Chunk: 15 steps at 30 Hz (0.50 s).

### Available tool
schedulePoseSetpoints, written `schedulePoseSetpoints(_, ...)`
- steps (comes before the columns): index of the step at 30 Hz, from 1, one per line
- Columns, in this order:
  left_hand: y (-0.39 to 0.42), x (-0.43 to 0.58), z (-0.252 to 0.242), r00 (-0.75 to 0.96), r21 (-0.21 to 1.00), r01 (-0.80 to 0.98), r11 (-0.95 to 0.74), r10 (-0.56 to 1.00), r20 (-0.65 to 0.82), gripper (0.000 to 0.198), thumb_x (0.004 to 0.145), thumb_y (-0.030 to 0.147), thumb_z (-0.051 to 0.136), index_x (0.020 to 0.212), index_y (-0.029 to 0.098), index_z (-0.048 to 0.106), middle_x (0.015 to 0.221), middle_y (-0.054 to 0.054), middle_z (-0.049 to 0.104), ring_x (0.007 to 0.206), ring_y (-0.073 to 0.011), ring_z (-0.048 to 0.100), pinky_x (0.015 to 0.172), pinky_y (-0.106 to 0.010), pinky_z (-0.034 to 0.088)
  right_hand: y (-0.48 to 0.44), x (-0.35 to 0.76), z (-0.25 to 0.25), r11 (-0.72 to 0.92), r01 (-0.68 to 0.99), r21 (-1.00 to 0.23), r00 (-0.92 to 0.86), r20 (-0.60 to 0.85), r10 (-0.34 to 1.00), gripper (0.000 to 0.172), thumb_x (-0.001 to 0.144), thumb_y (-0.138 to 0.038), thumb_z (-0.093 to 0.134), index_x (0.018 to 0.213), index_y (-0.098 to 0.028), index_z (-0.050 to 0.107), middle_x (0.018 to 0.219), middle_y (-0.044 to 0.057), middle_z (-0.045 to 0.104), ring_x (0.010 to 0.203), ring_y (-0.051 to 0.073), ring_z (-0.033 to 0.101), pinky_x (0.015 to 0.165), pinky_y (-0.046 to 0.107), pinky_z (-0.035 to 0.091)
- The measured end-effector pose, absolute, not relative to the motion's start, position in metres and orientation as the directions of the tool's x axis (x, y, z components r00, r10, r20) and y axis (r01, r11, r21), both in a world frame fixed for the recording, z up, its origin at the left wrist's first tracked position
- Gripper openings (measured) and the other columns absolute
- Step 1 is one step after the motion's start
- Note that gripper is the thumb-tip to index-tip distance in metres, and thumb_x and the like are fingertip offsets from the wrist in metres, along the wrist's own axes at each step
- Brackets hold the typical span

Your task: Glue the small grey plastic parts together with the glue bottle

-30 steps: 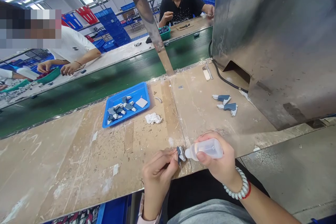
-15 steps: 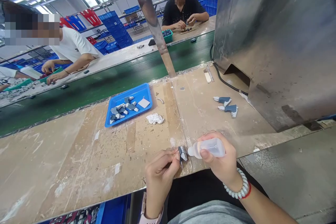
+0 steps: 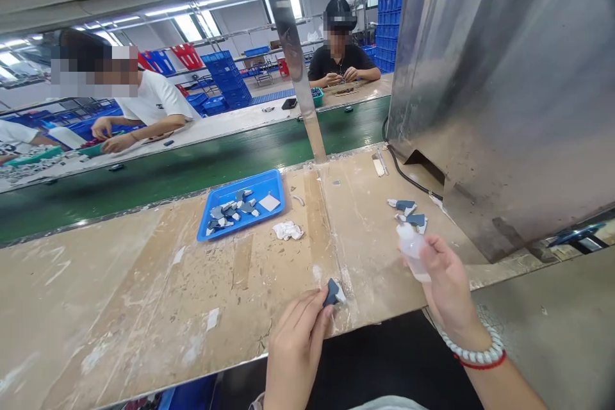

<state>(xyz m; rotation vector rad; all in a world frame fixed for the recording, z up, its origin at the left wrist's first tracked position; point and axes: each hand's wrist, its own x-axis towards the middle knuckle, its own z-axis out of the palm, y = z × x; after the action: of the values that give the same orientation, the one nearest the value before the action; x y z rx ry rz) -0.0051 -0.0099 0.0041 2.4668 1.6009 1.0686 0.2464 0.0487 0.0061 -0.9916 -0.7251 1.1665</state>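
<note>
Between the fingertips of my left hand (image 3: 298, 327) is a small dark blue and white plastic part (image 3: 333, 293), held near the front edge of the table. My right hand (image 3: 446, 275) grips a translucent white squeeze bottle (image 3: 413, 255), its tip pointing up and away from the part. Just beyond the bottle lie two similar blue and white pieces (image 3: 402, 206) on the tabletop. A blue tray (image 3: 204, 214) with several more such pieces and a pale square sits to the far left of my hands. Nearer than the tray's right corner is a crumpled white tissue (image 3: 288, 230).
A green conveyor belt (image 3: 240, 152) runs behind the worn table (image 3: 144, 295). A metal post (image 3: 295, 45) rises at its edge, and a large metal housing (image 3: 509, 102) with a black cable (image 3: 408, 176) stands on the right. Two co-workers sit across the belt.
My right hand has swung the bottle away to the right and tipped its nozzle upward. The part in my left hand has turned, showing more of its blue face. The camera view has tilted up.
</note>
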Motion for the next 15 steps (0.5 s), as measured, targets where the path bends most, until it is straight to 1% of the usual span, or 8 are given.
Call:
schedulePoseSetpoints(2, -0.013, -0.001, 0.012, 0.205, 0.378, 0.816, -0.437, 0.831, 0.518, 0.025, 0.101, 0.016, 0.053, 0.123, 0.020, 0.063, 0.107, -0.007, 0.073, 0.100, -0.0204, 0.069, 0.084, -0.031, 0.060, 0.053, 0.248, 0.001, 0.121, -0.311, -0.943, 0.257, 0.039, 0.966, 0.044, 0.086, -0.060, 0.067, 0.112, -0.026, 0.054, 0.092, 0.005, 0.068, 0.084, 0.020, 0.067, 0.076, 0.033, 0.057)
schedulePoseSetpoints(3, -0.015, 0.001, 0.017, 0.187, 0.387, 0.819, -0.424, 0.834, 0.519, 0.024, 0.102, 0.016, 0.050, 0.122, 0.020, 0.063, 0.104, -0.007, 0.072, 0.097, -0.0195, 0.069, 0.082, -0.030, 0.059, 0.055, 0.248, -0.002, 0.126, -0.258, -0.958, 0.227, 0.067, 0.972, 0.049, 0.087, -0.061, 0.065, 0.122, -0.029, 0.050, 0.099, 0.006, 0.069, 0.092, 0.022, 0.068, 0.082, 0.037, 0.057)
schedulePoseSetpoints(6, -0.021, 0.010, 0.034, 0.164, 0.393, 0.807, -0.441, 0.806, 0.569, 0.021, 0.105, 0.017, 0.044, 0.112, 0.019, 0.063, 0.092, -0.005, 0.069, 0.086, -0.0171, 0.065, 0.074, -0.027, 0.054, 0.061, 0.247, -0.012, 0.127, -0.001, -0.992, 0.107, 0.127, 0.986, 0.071, 0.083, -0.056, 0.073, 0.141, -0.034, 0.037, 0.115, 0.009, 0.065, 0.109, 0.028, 0.065, 0.100, 0.051, 0.050)
schedulePoseSetpoints(8, -0.024, 0.015, 0.042, 0.180, 0.371, 0.789, -0.490, 0.761, 0.623, 0.020, 0.105, 0.017, 0.042, 0.107, 0.018, 0.062, 0.088, -0.005, 0.067, 0.083, -0.0163, 0.063, 0.073, -0.026, 0.052, 0.064, 0.246, -0.017, 0.115, 0.149, -0.982, 0.066, 0.126, 0.990, 0.076, 0.082, -0.051, 0.076, 0.144, -0.034, 0.035, 0.123, 0.010, 0.061, 0.117, 0.030, 0.062, 0.107, 0.056, 0.045)
schedulePoseSetpoints(10, -0.025, 0.017, 0.047, 0.191, 0.361, 0.771, -0.525, 0.731, 0.655, 0.020, 0.105, 0.016, 0.042, 0.108, 0.017, 0.062, 0.088, -0.005, 0.067, 0.083, -0.0160, 0.062, 0.075, -0.025, 0.050, 0.064, 0.246, -0.019, 0.105, 0.242, -0.965, 0.016, 0.112, 0.994, 0.074, 0.083, -0.050, 0.074, 0.145, -0.033, 0.036, 0.126, 0.011, 0.060, 0.121, 0.032, 0.060, 0.109, 0.058, 0.043)
schedulePoseSetpoints(12, -0.023, 0.017, 0.045, 0.184, 0.381, 0.758, -0.530, 0.733, 0.655, 0.019, 0.105, 0.016, 0.042, 0.109, 0.018, 0.061, 0.088, -0.005, 0.067, 0.084, -0.0159, 0.061, 0.076, -0.025, 0.049, 0.061, 0.252, -0.017, 0.126, 0.289, -0.949, -0.021, 0.126, 0.992, 0.075, 0.083, -0.050, 0.075, 0.145, -0.032, 0.037, 0.128, 0.011, 0.060, 0.123, 0.032, 0.059, 0.109, 0.058, 0.043)
schedulePoseSetpoints(14, -0.019, 0.015, 0.037, 0.157, 0.417, 0.757, -0.504, 0.759, 0.632, 0.020, 0.106, 0.017, 0.041, 0.108, 0.019, 0.061, 0.088, -0.004, 0.067, 0.083, -0.0159, 0.061, 0.075, -0.026, 0.049, 0.053, 0.262, -0.012, 0.198, 0.294, -0.935, 0.001, 0.208, 0.978, 0.072, 0.083, -0.050, 0.075, 0.143, -0.031, 0.040, 0.130, 0.011, 0.059, 0.124, 0.032, 0.058, 0.111, 0.056, 0.043)
schedulePoseSetpoints(15, -0.016, 0.013, 0.032, 0.142, 0.432, 0.761, -0.483, 0.775, 0.616, 0.021, 0.106, 0.017, 0.040, 0.106, 0.019, 0.061, 0.088, -0.004, 0.066, 0.082, -0.0160, 0.061, 0.074, -0.026, 0.049, 0.048, 0.269, -0.009, 0.245, 0.293, -0.924, 0.032, 0.265, 0.964, 0.067, 0.085, -0.050, 0.073, 0.141, -0.029, 0.043, 0.132, 0.012, 0.058, 0.124, 0.031, 0.058, 0.110, 0.056, 0.044)
